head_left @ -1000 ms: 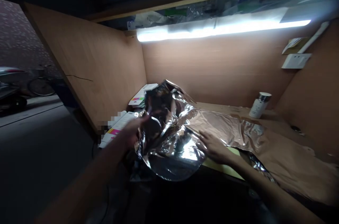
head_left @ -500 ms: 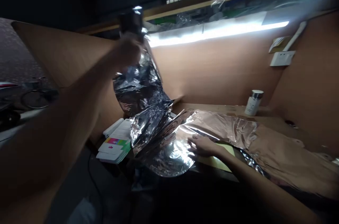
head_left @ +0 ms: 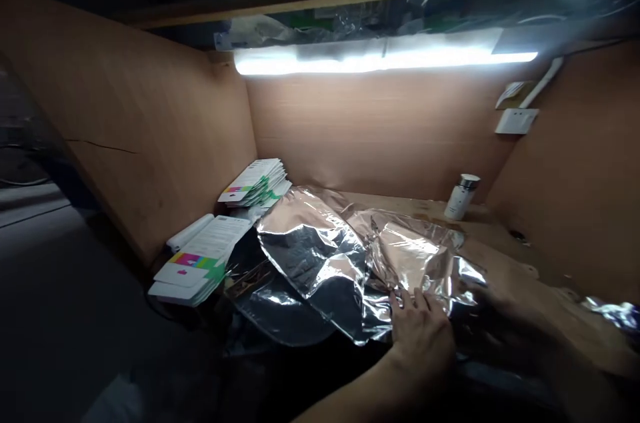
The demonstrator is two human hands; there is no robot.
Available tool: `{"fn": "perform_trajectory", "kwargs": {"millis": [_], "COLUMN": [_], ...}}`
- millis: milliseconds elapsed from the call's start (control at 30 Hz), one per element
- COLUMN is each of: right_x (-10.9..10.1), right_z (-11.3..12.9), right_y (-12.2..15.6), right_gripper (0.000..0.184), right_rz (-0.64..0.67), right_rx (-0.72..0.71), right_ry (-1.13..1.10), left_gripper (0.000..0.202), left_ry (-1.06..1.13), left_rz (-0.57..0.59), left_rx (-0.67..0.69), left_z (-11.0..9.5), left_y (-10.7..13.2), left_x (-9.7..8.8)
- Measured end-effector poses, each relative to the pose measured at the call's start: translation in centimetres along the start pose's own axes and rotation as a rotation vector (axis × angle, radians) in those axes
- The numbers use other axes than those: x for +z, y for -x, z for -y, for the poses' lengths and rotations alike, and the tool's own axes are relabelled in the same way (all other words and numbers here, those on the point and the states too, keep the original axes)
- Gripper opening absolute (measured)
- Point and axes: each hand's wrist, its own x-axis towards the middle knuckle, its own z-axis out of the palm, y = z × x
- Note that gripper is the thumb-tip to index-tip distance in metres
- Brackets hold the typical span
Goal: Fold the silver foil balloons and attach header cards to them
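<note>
A large crumpled sheet of aluminium foil (head_left: 320,256) lies folded over on itself on the desk, with a dark, glossy film (head_left: 275,310) showing at its near left. My left hand (head_left: 420,336) is at the foil's near edge, its fingers pressed on the folds. My right hand (head_left: 500,323) is dark and blurred in shadow at the foil's right end, touching it. Its fingers are hard to make out.
Stacks of printed white cards (head_left: 193,263) with coloured bands sit left of the foil. A small white bottle with a metal cap (head_left: 463,196) stands at the back. Wooden panels (head_left: 135,116), a bright strip light (head_left: 380,60) and a wall switch (head_left: 517,121) surround the desk.
My left hand has come down from high on the left, and the lifted foil now lies folded on the desk. My right hand has moved rightward. The view has shifted.
</note>
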Motion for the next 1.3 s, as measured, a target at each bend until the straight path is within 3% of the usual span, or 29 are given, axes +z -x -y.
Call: {"fn": "perform_trajectory", "kwargs": {"millis": [133, 200, 300, 367, 467, 533, 600, 700, 767, 833, 933, 1033, 1133, 1233, 1300], "right_x": [0.0, -0.4, -0.7, -0.1, 2.4, 5.4, 9.6, 18.2, 24.4, 29.7, 33.9, 33.5, 31.1, 28.8, 26.9], "right_z": [0.3, 0.5, 0.5, 1.0, 3.3, 5.8, 8.5, 11.6, 12.7, 13.0, 12.6, 11.4, 8.8, 6.1, 5.4], "right_y": [0.8, 1.0, 1.5, 2.2, 3.6, 4.4, 4.5, 2.8, 1.3, 0.1, -0.7, -2.1, -4.9, -7.2, -7.3], "right_gripper": [0.026, 0.027, 0.034, 0.033, 0.028, 0.022, 0.015, 0.021, 0.022, 0.026, 0.049, 0.071, 0.067, 0.065, 0.067], "right_rz": [-0.034, -0.066, -0.134, -0.193, -0.236, -0.175, -0.041, 0.145, 0.323, 0.541, 0.69, 0.597, 0.494, 0.654, 0.782], "right_rx": [0.097, 0.085, 0.033, -0.016, -0.188, -0.338, -0.45, -0.605, -0.703, -0.713, -0.693, -0.757, -0.859, -0.767, -0.727], "right_ry": [-0.023, 0.022, 0.114, 0.253, 0.591, 0.751, 0.82, 0.999, 1.105, 1.178, 1.197, 1.137, 1.179, 1.242, 1.182], "left_gripper": [0.079, 0.09, 0.096, 0.096, 0.105, 0.115, 0.119, 0.094, 0.061, 0.042, 0.041, 0.036, 0.032, 0.037, 0.041], "left_ry": [0.072, 0.072, 0.037, 0.011, -0.007, -0.013, 0.001, 0.155, 0.404, 0.75, 1.32, 1.776, 2.0, 2.064, 2.066], "left_rz": [0.075, 0.048, 0.044, 0.087, 0.117, 0.091, 0.074, 0.005, -0.096, -0.19, -0.371, -0.614, -0.649, -0.632, -0.653], "left_rx": [0.093, 0.144, 0.019, -0.053, 0.0, 0.069, 0.095, 0.011, -0.117, -0.295, -0.561, -0.626, -0.584, -0.566, -0.548], "left_z": [0.0, 1.6, 5.0, 7.0, 8.5, 8.7, 8.5, 8.4, 8.5, 8.8, 9.6, 10.5, 11.3, 11.8, 12.1], "left_y": [1.9, 3.2, 4.2, 4.7, 5.6, 6.5, 7.4, 8.5, 9.1, 9.6, 10.4, 11.1, 12.0, 13.0, 13.6], "left_x": [-0.5, -1.4, -2.2, -2.3, -2.4, -2.5, -2.6, -2.2, -1.7, -1.5, -2.3, -4.2, -5.7, -6.0, -6.1]}}
